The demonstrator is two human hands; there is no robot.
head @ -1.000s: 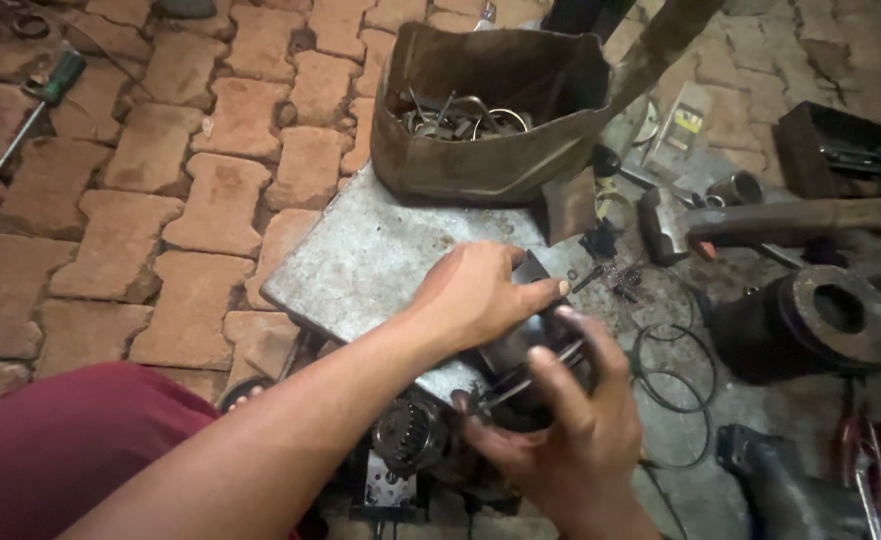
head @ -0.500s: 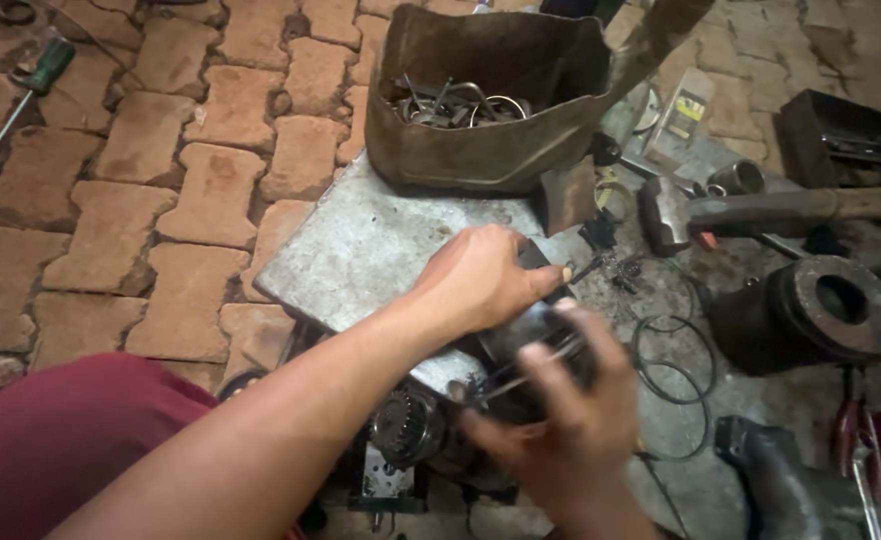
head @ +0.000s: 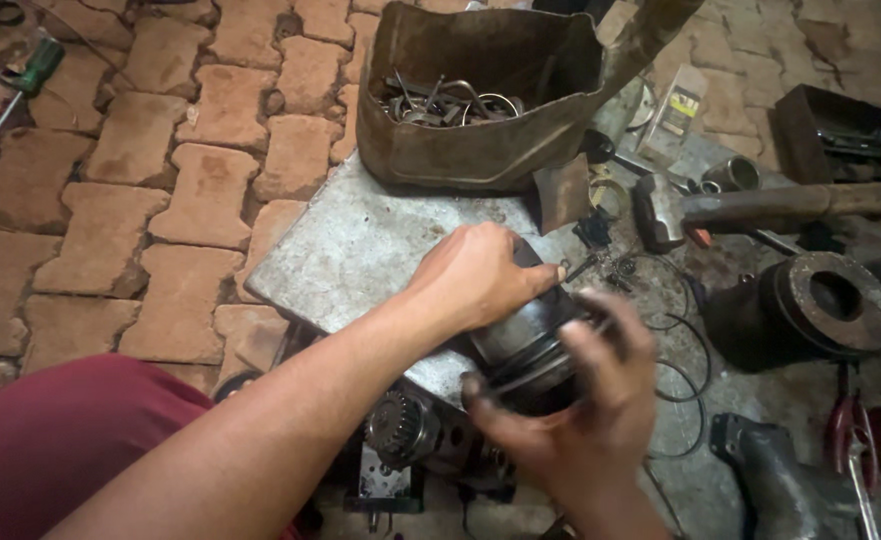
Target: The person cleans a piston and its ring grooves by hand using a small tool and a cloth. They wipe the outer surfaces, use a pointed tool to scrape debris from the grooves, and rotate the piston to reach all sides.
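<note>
My left hand (head: 475, 275) grips the top of a dark, greasy cylindrical metal part (head: 530, 340), likely a piston, at the edge of a grey metal plate (head: 360, 250). My right hand (head: 580, 405) is on the same part from the near side, fingers blurred around thin rings on its side. A geared metal assembly (head: 400, 430) sits just below the plate's near edge, partly hidden by my left forearm.
A worn metal box (head: 480, 90) of rings and scrap stands at the plate's far edge. A hammer (head: 760, 205), a thick steel ring block (head: 820, 300), loose wire rings (head: 685, 380), red-handled pliers (head: 850, 440) lie right. A green-handled screwdriver (head: 20, 85) rests on brick paving far left.
Both hands stay on the cylindrical part. My right hand's fingers have shifted around its side, and the view has moved slightly closer and downward.
</note>
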